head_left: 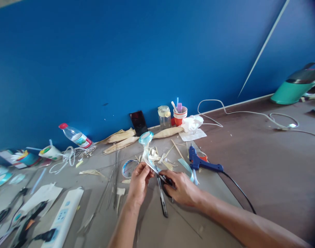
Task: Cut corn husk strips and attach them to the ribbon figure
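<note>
Between thumb and fingers, my left hand (140,179) pinches a pale strip (150,164) that looks like ribbon or husk. My right hand (184,187) is closed around black-handled scissors (170,182), whose tips are hard to make out beside the strip. Just under both hands a black-and-clear pen (163,204) lies on the table. A light blue ribbon roll (146,137) stands beyond my hands, with pale ribbon trailing down toward them. To the left of the strip is a roll of clear tape (129,168) with a blue rim.
A blue glue gun (204,162) lies to the right, its black cord running off the mat. Husks (121,139), a phone (138,123), a glass jar (164,117) and paper cups (180,117) line the wall. Wires (115,182) and a power strip (64,217) are on the left.
</note>
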Available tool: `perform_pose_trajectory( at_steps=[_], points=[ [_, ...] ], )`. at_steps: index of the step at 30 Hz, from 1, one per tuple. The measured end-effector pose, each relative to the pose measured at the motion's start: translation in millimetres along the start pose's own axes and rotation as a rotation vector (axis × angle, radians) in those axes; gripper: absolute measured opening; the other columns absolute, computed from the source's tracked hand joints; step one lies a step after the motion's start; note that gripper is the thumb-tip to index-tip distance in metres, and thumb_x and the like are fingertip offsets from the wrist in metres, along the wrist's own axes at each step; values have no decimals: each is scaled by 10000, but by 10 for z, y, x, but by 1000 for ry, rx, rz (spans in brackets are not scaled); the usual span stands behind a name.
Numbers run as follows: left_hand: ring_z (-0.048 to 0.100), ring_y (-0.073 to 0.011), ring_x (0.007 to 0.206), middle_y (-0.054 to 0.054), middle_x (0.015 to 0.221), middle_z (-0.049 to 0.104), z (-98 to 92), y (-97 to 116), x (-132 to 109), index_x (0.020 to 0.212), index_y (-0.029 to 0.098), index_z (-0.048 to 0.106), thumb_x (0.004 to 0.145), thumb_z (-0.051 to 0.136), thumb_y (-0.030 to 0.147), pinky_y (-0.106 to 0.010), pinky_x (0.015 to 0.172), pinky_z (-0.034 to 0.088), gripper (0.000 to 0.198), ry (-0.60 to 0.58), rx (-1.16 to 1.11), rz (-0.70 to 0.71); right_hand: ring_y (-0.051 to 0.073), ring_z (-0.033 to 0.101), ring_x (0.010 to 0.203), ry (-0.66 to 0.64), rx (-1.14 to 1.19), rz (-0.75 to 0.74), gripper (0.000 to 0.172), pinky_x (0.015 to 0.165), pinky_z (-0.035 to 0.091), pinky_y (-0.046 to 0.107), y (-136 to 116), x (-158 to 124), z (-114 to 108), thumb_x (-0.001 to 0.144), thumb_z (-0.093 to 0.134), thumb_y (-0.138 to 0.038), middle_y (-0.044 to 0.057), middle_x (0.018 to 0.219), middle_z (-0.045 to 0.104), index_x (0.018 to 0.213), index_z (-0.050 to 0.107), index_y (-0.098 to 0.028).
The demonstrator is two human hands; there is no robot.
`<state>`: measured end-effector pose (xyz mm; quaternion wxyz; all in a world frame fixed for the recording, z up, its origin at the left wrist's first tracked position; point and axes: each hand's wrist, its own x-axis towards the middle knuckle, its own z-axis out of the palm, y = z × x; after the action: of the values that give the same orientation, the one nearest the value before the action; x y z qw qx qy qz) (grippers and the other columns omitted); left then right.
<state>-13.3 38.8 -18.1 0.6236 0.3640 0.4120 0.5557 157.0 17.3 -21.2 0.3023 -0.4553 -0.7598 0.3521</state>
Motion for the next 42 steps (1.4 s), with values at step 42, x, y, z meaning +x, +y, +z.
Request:
perform_pose_trajectory(
  at_steps=[42],
  points=[
    [485,-85,563,18,582,566,48,48,-19,664,152,599,663,748,342,-209,580,373,241,12,53,11,136,548,661,-26,108,44,405,609,390,235,-14,-26,23,730,505,-123,16,777,647,1118,595,-197]
  ],
)
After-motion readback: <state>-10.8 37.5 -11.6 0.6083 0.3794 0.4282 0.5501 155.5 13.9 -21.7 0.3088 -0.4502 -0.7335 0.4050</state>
